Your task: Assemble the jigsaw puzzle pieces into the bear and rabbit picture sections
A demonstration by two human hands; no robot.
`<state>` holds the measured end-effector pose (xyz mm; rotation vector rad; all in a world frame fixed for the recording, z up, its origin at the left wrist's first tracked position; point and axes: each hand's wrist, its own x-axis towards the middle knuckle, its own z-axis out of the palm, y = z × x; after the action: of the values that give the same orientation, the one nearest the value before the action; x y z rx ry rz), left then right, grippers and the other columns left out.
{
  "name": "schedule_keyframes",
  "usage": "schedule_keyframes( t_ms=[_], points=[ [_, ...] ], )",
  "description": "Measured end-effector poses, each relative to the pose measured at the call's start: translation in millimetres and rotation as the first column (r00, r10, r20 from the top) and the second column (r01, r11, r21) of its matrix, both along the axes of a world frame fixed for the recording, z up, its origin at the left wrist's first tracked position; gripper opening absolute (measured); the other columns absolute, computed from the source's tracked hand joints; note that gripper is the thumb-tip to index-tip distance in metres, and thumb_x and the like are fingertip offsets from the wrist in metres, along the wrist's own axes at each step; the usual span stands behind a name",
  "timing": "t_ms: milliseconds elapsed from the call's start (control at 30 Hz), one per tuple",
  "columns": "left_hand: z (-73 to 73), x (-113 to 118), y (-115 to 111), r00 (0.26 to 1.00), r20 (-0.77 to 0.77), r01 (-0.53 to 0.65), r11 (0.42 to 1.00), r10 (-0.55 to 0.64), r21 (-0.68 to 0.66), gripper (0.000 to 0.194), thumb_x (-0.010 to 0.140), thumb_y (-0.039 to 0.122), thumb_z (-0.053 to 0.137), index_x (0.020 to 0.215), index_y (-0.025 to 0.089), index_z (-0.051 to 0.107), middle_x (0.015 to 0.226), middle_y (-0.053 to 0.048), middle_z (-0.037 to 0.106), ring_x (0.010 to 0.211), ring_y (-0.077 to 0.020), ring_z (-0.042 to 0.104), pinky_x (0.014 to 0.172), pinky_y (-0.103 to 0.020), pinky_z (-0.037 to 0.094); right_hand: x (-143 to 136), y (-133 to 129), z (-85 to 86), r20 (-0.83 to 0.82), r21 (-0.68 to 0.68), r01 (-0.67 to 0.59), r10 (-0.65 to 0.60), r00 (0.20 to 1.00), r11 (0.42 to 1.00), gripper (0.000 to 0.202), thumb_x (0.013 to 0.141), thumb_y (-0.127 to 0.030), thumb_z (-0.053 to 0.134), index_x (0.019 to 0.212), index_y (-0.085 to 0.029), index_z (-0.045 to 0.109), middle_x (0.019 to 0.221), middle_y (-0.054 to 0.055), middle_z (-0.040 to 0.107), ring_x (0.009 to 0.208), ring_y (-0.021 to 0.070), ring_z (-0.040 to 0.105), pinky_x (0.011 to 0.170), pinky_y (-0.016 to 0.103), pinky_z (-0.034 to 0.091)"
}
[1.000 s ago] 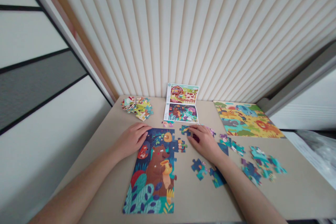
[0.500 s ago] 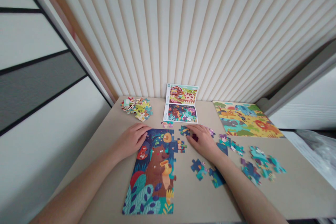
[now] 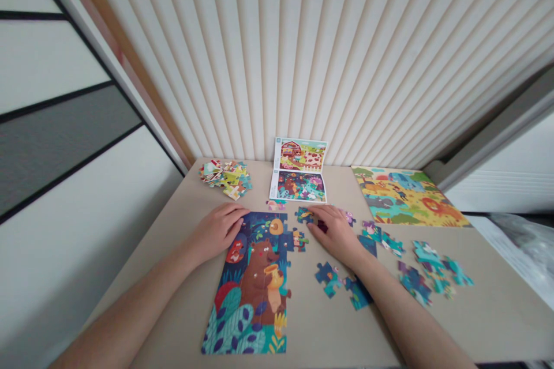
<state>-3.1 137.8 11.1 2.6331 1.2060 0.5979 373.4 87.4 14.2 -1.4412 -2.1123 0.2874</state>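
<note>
A partly joined jigsaw puzzle (image 3: pixel 259 277) with a brown bear lies in front of me, its right edge ragged with tabs. At its upper left corner rests my left hand (image 3: pixel 219 230), fingers stretched flat along the edge, holding nothing. My right hand (image 3: pixel 335 233) has thumb and fingertips at a dark blue puzzle piece (image 3: pixel 304 214), which lies on the table apart from the joined part. Another piece (image 3: pixel 298 240) sticks out from the puzzle's right edge. Under and beside the right hand, more pieces are partly hidden.
A picture leaflet (image 3: pixel 298 184) stands folded against the pleated wall (image 3: pixel 294 69). Loose pieces (image 3: pixel 227 176) are heaped at the back left. A finished animal puzzle (image 3: pixel 407 196) lies back right. Scattered pieces (image 3: pixel 433 271) lie on the right of the table (image 3: pixel 303 323).
</note>
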Motion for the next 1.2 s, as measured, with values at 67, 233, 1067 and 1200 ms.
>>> schedule_keyframes(
  t_ms=[67,233,1067,1200],
  points=[
    [-0.9,-0.4,-0.1,1.000,-0.001,0.001,1.000,-0.001,0.000,0.036,0.109,0.030,0.043,0.132,0.023,0.070,0.128,-0.009,0.072,0.118,-0.0240,0.068,0.110,-0.043,0.054,-0.8,-1.0,1.7,-0.004,0.000,0.000,0.000,1.000,1.000,0.036,0.102,-0.033,0.066,0.138,-0.028,0.068,0.134,0.009,0.073,0.126,0.0308,0.066,0.111,0.053,0.050],
    [-2.7,-1.7,0.3,1.000,-0.004,0.002,1.000,-0.002,-0.004,0.036,0.109,0.030,0.043,0.134,0.024,0.069,0.129,-0.008,0.071,0.118,-0.0233,0.068,0.111,-0.043,0.053,-5.3,-4.3,7.4,-0.043,0.006,-0.056,0.056,0.997,0.998,0.036,0.103,-0.034,0.067,0.138,-0.029,0.068,0.134,0.009,0.074,0.128,0.0291,0.066,0.111,0.051,0.050],
    [-1.8,-0.5,-0.6,1.000,0.017,-0.015,1.000,0.016,-0.007,0.036,0.108,0.031,0.046,0.133,0.027,0.071,0.128,-0.008,0.072,0.118,-0.0243,0.068,0.111,-0.043,0.053,-15.1,-8.6,10.6,0.098,0.024,-0.183,0.180,0.979,0.983,0.031,0.106,-0.031,0.061,0.134,-0.031,0.074,0.144,0.010,0.068,0.133,0.0293,0.061,0.113,0.054,0.046],
    [-0.8,-0.4,-1.2,1.000,0.017,-0.013,1.000,0.013,-0.006,0.037,0.108,0.032,0.044,0.134,0.026,0.071,0.127,-0.008,0.072,0.117,-0.0244,0.068,0.110,-0.044,0.054,-18.7,-14.1,19.6,0.171,0.030,-0.238,0.229,0.958,0.971,0.031,0.107,-0.034,0.061,0.135,-0.037,0.075,0.149,0.008,0.064,0.133,0.0306,0.060,0.115,0.056,0.043]
  ],
)
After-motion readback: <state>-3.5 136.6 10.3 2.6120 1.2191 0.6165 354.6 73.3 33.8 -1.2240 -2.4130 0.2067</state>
